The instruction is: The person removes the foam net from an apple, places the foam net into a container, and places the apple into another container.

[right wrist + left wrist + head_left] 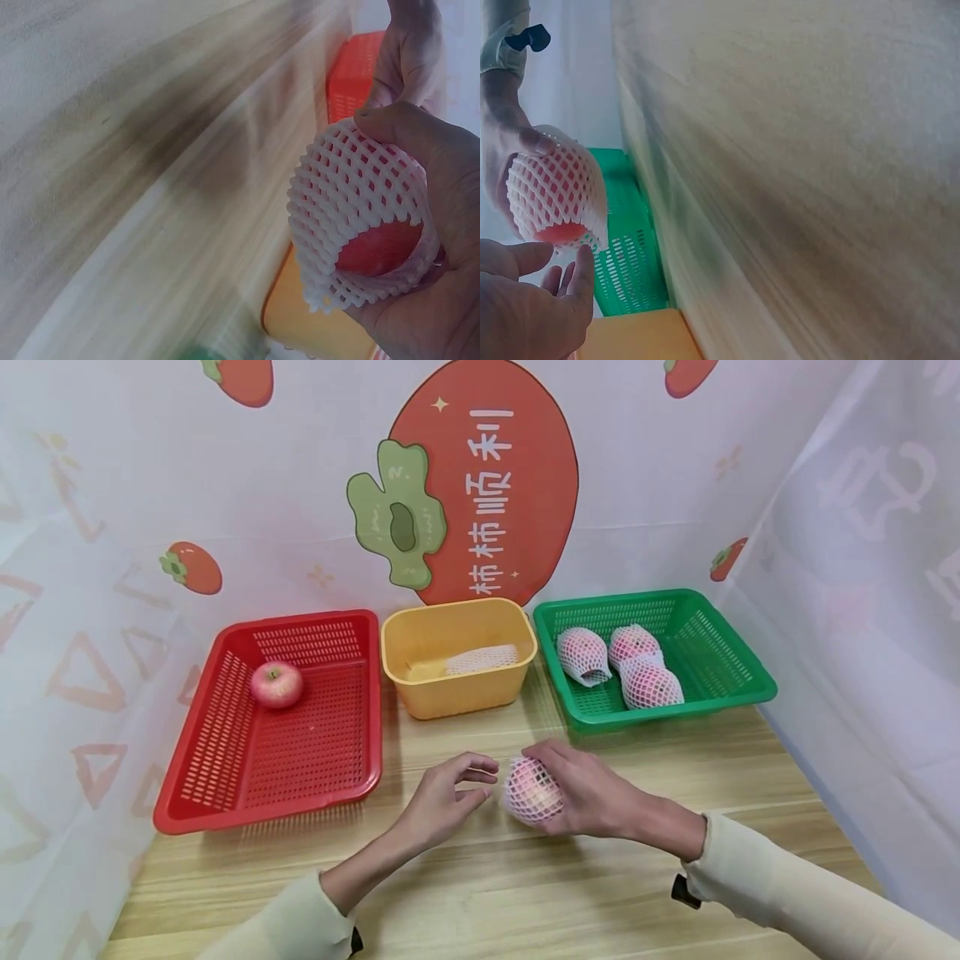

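Note:
In the head view my right hand [592, 787] grips an apple [534, 790] wrapped in a white foam net, held over the middle of the table. The right wrist view shows the foam net [352, 195] open at one end, with red apple skin [379, 249] showing through. Just left of it, my left hand [448, 800] has its fingers loosely bent and holds nothing. From the left wrist view, the left fingertips [585, 259] lie close to the net's open end; whether they touch it I cannot tell.
A red basket [367, 710] on the left holds one bare apple [277, 684]. The yellow bin [461, 697] in the middle has an empty foam net [482, 660] inside. Three netted apples [582, 653] lie in the green basket [727, 647] on the right. Behind hangs a printed cloth [300, 485].

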The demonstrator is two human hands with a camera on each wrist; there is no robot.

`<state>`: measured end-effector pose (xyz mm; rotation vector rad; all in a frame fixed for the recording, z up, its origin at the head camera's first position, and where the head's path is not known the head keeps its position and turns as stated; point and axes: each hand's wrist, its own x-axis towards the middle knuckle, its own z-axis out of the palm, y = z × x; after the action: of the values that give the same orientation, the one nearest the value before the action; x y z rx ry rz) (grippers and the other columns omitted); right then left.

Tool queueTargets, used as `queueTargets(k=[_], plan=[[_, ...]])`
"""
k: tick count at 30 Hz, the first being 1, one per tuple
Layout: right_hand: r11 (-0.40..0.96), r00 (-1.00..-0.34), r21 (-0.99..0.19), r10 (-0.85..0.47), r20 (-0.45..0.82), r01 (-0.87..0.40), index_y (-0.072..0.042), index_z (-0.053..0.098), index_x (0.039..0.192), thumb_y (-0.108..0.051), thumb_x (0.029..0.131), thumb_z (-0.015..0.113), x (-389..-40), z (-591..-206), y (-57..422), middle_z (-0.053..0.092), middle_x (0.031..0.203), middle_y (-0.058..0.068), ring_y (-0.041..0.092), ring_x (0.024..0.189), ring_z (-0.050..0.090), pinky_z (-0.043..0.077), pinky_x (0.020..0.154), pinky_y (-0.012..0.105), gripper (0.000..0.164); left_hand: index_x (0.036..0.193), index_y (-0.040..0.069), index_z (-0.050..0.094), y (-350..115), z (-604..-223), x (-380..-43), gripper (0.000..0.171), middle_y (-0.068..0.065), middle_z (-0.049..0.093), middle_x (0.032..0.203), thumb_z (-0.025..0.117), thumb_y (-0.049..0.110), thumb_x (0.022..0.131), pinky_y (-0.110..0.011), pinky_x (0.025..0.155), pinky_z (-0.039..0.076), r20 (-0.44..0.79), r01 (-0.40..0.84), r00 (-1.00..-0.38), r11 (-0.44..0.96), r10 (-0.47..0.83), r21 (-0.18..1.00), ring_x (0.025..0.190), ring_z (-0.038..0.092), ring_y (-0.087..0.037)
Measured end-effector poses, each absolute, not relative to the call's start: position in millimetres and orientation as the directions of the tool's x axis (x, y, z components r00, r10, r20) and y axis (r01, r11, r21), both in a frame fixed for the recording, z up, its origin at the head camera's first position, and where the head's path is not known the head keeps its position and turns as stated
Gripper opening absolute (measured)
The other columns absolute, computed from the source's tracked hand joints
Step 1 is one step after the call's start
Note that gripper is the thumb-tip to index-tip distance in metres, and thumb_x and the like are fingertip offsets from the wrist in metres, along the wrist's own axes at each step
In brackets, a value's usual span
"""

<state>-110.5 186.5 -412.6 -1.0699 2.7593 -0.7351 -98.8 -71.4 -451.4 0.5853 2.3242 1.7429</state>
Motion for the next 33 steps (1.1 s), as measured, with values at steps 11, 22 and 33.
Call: queueTargets(k=[11,22,33], plan=[[0.598,-0.722,-0.474,-0.680,0.125,-0.646,0.002,0.054,0.142,-0.031,0.069,0.099,-106.9,-422.1,180.6,0.063,0.133,0.014,0.024,0.113,0.066,0.061,0.093,0.041,0.092,0.128,-0.006,0.065,-66.3,-462.3,-96.0,0.036,-0.023,0.068,0.131,0.068,-0.015,0.093,-0.029,0.095,0.059,0.095,0.182,-0.886,0.152,0.453,0.971,0.120,0.068,-0.039],[0.560,-0.705,-0.498,-0.691,0.161,-0.662,0.002,0.055,0.141,-0.029,0.066,0.102,-105.5,-431.6,179.2,0.064,0.130,0.011,0.023,0.113,0.067,0.061,0.095,0.040,0.094,0.135,-0.006,0.061,-65.2,-470.2,-94.4,0.050,-0.026,0.064,0.138,0.074,-0.017,0.088,-0.034,0.093,0.061,0.096,0.183,-0.862,0.128,0.498,0.975,0.124,0.066,-0.044],[0.546,-0.707,-0.527,-0.689,0.161,-0.652,-0.001,0.053,0.143,-0.027,0.066,0.101,-100.7,-443.7,177.0,0.063,0.133,0.011,0.025,0.115,0.068,0.060,0.097,0.038,0.094,0.140,-0.008,0.057,-64.3,-479.1,-92.4,0.063,-0.030,0.061,0.139,0.077,-0.018,0.080,-0.033,0.088,0.062,0.045,0.138,-0.845,0.137,0.532,0.981,0.125,0.064,-0.048]])
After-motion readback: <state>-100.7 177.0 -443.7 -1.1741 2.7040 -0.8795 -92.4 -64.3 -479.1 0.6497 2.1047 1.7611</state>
